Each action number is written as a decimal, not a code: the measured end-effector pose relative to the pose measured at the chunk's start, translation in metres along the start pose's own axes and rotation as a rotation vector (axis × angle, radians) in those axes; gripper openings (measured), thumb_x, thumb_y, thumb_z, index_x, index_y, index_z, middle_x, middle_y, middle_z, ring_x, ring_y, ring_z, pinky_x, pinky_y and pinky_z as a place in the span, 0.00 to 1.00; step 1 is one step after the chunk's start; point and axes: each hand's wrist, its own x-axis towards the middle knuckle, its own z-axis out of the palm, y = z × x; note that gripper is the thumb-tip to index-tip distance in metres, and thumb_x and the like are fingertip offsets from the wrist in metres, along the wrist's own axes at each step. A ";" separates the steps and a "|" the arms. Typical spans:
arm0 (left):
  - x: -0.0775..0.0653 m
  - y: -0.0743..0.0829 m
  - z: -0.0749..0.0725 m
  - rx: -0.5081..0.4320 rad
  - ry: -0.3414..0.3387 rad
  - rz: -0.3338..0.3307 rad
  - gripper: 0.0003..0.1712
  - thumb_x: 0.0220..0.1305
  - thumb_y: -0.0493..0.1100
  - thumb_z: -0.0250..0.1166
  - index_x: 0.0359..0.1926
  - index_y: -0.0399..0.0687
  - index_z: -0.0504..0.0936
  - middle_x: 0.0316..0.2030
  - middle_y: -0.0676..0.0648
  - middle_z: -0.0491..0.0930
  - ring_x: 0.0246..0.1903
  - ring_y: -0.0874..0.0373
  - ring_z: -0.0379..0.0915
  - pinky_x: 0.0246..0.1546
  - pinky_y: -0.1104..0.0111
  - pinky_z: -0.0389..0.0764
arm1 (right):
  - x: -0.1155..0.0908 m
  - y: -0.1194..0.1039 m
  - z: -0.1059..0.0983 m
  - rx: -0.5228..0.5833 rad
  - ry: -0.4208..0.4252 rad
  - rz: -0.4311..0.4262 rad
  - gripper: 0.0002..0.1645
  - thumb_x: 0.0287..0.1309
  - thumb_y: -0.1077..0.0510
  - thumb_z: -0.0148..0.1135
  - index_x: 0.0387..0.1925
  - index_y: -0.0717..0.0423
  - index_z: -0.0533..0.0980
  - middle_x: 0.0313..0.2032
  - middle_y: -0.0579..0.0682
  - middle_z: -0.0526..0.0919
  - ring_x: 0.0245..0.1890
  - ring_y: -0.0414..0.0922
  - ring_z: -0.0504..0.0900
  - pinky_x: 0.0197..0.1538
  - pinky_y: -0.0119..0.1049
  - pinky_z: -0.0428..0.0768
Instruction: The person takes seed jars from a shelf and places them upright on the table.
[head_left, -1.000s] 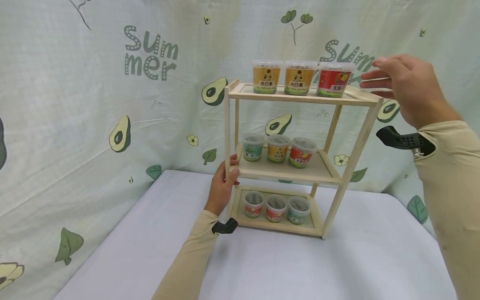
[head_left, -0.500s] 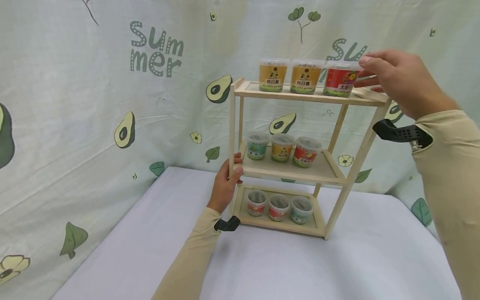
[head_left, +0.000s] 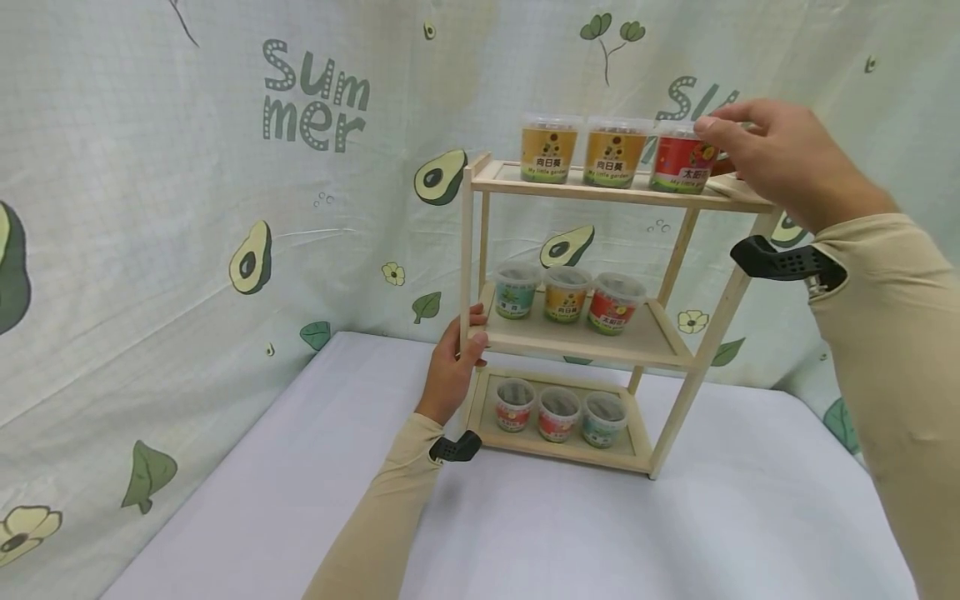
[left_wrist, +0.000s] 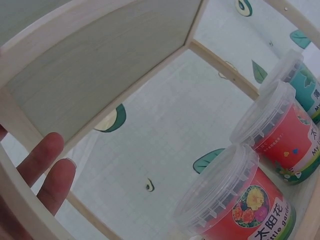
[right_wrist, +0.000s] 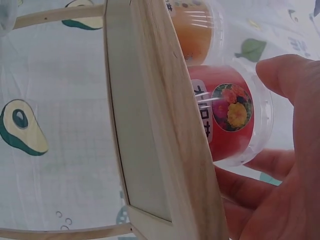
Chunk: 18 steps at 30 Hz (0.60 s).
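A three-tier wooden shelf rack (head_left: 592, 353) stands on the table, with lidded plastic cups on every tier. My left hand (head_left: 448, 367) grips its left front post at the middle tier; in the left wrist view two fingertips (left_wrist: 56, 186) show past the post. On the top tier, my right hand (head_left: 787, 162) holds the red-labelled cup (head_left: 678, 162) at the right end, thumb at the lid rim. In the right wrist view that red cup (right_wrist: 225, 110) sits between the thumb and the fingers, which are partly hidden behind the cup and the wood.
Two orange-labelled cups (head_left: 613, 157) stand left of the red one on top. The middle tier bears a teal cup (head_left: 515, 293), an orange cup (head_left: 565, 298) and a red cup (head_left: 613, 308). Lower down are two red cups (head_left: 557, 421) and a teal one (head_left: 602, 425). A printed cloth (head_left: 150, 208) hangs behind.
My right hand has moved left from beside the rack's top to the red-labelled cup and taken hold of it. The left hand keeps its grip on the post. The head view shifts slightly.
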 end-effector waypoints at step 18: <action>0.006 -0.035 -0.001 -0.018 -0.005 0.000 0.21 0.78 0.44 0.54 0.65 0.42 0.71 0.73 0.48 0.62 0.52 0.38 0.73 0.42 0.62 0.80 | -0.002 0.001 0.007 -0.038 0.054 0.005 0.47 0.70 0.30 0.44 0.79 0.50 0.50 0.73 0.64 0.60 0.66 0.66 0.61 0.66 0.68 0.57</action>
